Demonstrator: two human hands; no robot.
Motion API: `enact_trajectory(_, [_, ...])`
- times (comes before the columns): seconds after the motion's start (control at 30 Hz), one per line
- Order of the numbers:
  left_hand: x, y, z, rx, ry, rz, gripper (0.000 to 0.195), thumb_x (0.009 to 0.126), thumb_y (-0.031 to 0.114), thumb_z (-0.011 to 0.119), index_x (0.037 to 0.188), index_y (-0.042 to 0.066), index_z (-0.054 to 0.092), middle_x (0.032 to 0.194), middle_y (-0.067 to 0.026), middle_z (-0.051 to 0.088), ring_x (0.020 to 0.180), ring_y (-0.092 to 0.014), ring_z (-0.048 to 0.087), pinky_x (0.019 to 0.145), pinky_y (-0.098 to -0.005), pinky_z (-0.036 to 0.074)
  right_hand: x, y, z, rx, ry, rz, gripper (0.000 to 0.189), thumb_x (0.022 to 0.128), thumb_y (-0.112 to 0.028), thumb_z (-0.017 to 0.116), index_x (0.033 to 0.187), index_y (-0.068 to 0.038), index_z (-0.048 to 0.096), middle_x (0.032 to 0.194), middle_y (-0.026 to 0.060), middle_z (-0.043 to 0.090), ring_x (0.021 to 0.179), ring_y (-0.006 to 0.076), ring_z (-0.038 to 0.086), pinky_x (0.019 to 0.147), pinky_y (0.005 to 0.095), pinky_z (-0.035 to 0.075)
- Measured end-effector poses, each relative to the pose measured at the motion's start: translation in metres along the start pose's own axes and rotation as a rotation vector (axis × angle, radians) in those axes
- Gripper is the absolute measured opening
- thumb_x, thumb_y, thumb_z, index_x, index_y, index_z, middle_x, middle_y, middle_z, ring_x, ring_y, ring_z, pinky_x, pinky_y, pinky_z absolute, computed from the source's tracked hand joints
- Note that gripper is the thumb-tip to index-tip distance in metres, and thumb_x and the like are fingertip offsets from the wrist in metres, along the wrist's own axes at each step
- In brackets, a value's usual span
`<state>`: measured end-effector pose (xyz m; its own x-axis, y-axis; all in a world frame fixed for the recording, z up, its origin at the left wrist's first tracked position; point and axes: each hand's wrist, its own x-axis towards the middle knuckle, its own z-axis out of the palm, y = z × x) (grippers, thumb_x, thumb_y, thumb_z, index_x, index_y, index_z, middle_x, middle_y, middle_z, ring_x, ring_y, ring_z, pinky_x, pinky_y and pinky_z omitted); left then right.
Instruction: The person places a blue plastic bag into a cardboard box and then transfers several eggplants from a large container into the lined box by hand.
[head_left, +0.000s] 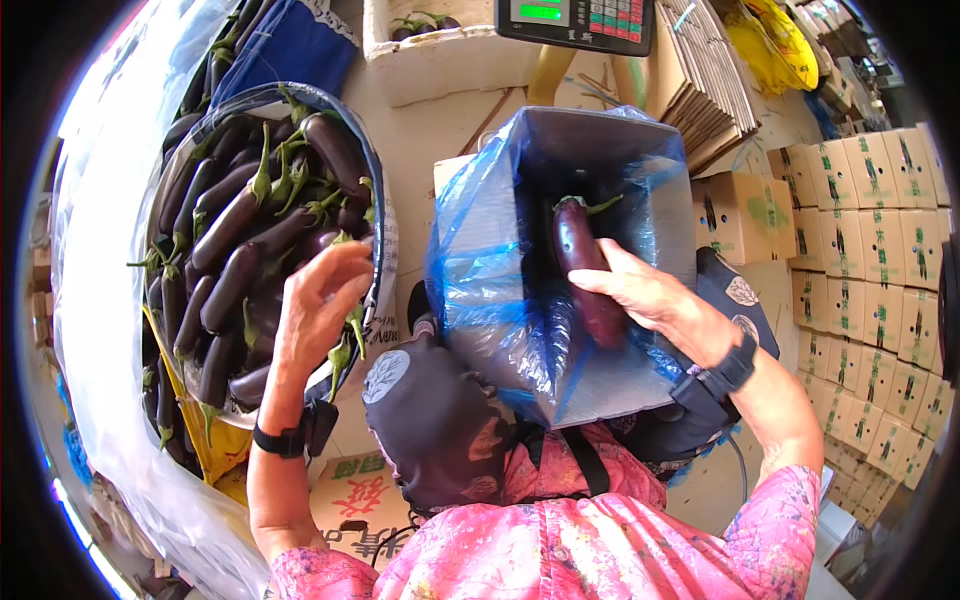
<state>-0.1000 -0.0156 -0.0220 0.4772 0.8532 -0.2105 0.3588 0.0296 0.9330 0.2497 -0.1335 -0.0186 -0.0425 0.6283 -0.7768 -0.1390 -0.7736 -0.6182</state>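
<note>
My right hand (630, 289) holds a large purple eggplant (581, 251) inside an open box (660, 225) lined with a blue plastic bag (480, 277). The eggplant's green stem points away from me. At the right rim of a round container (381, 225) heaped with eggplants (229, 225), my left hand (326, 300) is raised with its fingers bent. Whether its fingertips touch an eggplant there cannot be told. The inside of the lined box is dark, so its bottom is hard to make out.
A white foam box (450, 64) with several eggplants and a digital scale (574, 26) are beyond the lined box. Flattened cardboard (701, 82) leans at the back right. Closed cartons (847, 240) are stacked at right. White plastic sheeting (112, 300) runs along the left.
</note>
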Motion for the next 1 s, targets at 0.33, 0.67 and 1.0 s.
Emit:
enact_trajectory(0.33, [-0.095,-0.051,-0.001,-0.236,0.045,-0.300,0.029,0.092,0.007,0.064,0.121,0.000,0.060,0.099,-0.0039,0.068,0.094,-0.009,0.061,0.085,-0.0237,0.049,0.077,0.040,0.016,-0.061,0.012,0.102,0.059,0.085,-0.011,0.068,0.132,0.013,0.041,0.130,0.0199,0.055,0.119,0.0280,0.054,0.104,0.0360,0.041])
enact_trajectory(0.67, [-0.110,-0.063,-0.003,-0.275,0.260,-0.372,0.030,0.090,0.011,0.062,0.119,0.003,0.062,0.093,-0.0008,0.065,0.084,-0.008,0.060,0.070,-0.0197,0.041,0.004,-0.021,-0.033,0.464,-0.324,-0.044,0.045,0.101,-0.032,0.050,0.130,0.003,0.051,0.120,0.0228,0.062,0.114,0.0353,0.061,0.099,0.0470,0.049])
enact_trajectory(1.0, [-0.102,-0.065,0.004,-0.287,0.287,-0.367,0.029,0.091,0.010,0.061,0.119,0.003,0.062,0.094,-0.0011,0.064,0.082,-0.008,0.059,0.074,-0.0201,0.043,0.001,-0.020,-0.024,0.439,-0.284,-0.142,0.048,0.094,-0.027,0.064,0.131,-0.001,0.047,0.122,0.0171,0.061,0.115,0.0291,0.060,0.100,0.0430,0.048])
